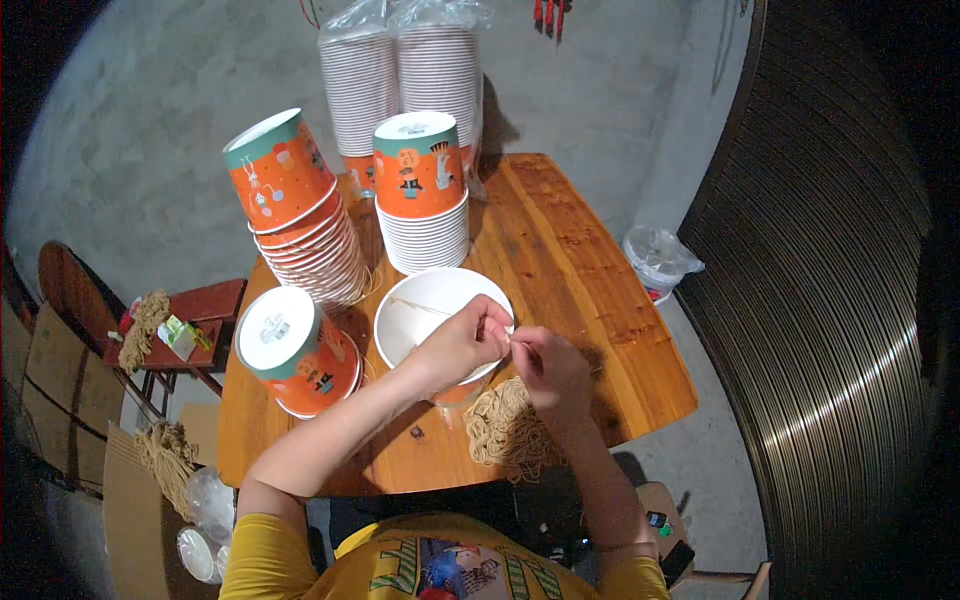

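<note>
An upright white-lined paper bucket (405, 335) stands near the middle of the table, its open mouth facing up. A thin tan cord (418, 306) stretches across that mouth toward my left hand (465, 343). Over the bucket's right rim, this hand is closed in a pinch on the cord. Beside it, my right hand (552, 372) is also pinched closed, fingertips meeting the left ones around a small pale bit. What the right fingers hold is mostly hidden. Below the hands, a loose pile of tan cord (505, 428) lies at the table's near edge.
On the wooden table (590, 290) stand an upside-down orange bucket (300, 345), a leaning stack wound with cord (318, 255), a straight stack (422, 230) and bagged stacks (437, 80). A lidded white pail (660, 260) sits right; a red side table (205, 300) is left.
</note>
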Demonstrator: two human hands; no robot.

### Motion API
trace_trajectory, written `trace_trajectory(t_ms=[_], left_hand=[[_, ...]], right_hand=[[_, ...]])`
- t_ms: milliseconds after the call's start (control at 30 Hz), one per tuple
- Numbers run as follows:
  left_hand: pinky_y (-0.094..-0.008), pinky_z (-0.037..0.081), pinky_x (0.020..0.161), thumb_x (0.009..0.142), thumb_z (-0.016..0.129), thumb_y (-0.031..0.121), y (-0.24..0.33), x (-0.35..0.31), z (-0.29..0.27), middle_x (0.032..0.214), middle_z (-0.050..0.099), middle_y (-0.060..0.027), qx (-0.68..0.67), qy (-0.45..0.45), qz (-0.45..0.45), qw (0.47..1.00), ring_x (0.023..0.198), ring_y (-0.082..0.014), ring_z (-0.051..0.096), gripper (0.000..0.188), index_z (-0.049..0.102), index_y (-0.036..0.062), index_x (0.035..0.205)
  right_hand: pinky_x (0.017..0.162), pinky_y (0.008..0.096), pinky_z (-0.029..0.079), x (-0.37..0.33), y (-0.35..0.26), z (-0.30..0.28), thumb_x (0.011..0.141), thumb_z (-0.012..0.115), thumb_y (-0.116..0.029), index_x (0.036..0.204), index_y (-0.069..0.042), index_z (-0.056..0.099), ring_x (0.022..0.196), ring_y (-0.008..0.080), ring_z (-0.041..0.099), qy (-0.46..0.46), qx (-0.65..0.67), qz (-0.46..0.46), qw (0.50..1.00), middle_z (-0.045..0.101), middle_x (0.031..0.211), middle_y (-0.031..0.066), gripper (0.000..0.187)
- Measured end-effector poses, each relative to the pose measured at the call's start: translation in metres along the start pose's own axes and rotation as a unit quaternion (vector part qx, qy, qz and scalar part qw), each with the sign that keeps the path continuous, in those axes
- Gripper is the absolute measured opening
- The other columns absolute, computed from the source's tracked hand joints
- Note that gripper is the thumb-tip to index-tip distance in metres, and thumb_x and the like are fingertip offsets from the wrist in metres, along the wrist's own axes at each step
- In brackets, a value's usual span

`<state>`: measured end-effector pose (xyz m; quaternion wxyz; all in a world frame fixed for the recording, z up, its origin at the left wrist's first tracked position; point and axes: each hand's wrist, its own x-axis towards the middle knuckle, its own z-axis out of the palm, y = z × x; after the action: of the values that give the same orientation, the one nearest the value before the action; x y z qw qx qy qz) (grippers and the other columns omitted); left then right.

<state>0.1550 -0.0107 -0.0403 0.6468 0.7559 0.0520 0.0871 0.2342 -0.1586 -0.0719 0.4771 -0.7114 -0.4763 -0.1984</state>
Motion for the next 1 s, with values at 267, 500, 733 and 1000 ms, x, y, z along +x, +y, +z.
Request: trace_trajectory(t_ms=[267,500,733,1000], left_hand=[[-0.0272,0.044,0.072,0.089,0.054,0.009,-0.001,-0.002,0.0,0.083,0.052,-0.0055,0.171,0.009,0.032,0.985,0.079,-0.0131,0.05,0.017,0.047,0.0017,0.102],[-0.0319,0.044,0.077,0.093,0.054,0.019,0.0,-0.005,-0.001,0.088,0.056,-0.0108,0.282,0.019,0.077,0.956,0.084,-0.0187,0.054,0.016,0.051,0.0039,0.098],[-0.0365,0.046,0.068,0.088,0.052,0.014,-0.002,-0.004,-0.002,0.083,0.057,-0.0159,0.232,0.031,0.052,0.971,0.075,-0.0273,0.058,0.014,0.054,0.001,0.094],[-0.0294,0.045,0.06,0.089,0.052,0.014,-0.008,-0.002,-0.003,0.075,0.056,-0.0077,0.169,0.015,0.018,0.985,0.067,-0.0149,0.055,0.015,0.055,0.0007,0.093]], right_hand=[[0.048,0.0241,0.035,-0.003,0.003,0.005,0.087,0.057,-0.004,0.091,-0.007,0.053,0.052,0.0071,0.041,-0.009,0.159,0.066,0.985,0.044,0.059,0.0014,0.007],[0.049,0.024,0.033,-0.003,0.001,0.006,0.091,0.053,-0.006,0.093,-0.006,0.05,0.054,0.0068,0.039,-0.017,0.174,0.072,0.982,0.043,0.063,0.0005,0.004],[0.054,0.0226,0.036,-0.01,0.014,0.014,0.096,0.047,-0.014,0.095,-0.006,0.044,0.058,0.0059,0.041,-0.041,0.278,0.088,0.956,0.042,0.068,-0.0008,0.009],[0.052,0.0205,0.038,-0.012,0.022,0.015,0.099,0.04,-0.027,0.095,-0.008,0.04,0.056,0.0055,0.041,-0.081,0.357,0.164,0.916,0.042,0.066,-0.002,0.02]])
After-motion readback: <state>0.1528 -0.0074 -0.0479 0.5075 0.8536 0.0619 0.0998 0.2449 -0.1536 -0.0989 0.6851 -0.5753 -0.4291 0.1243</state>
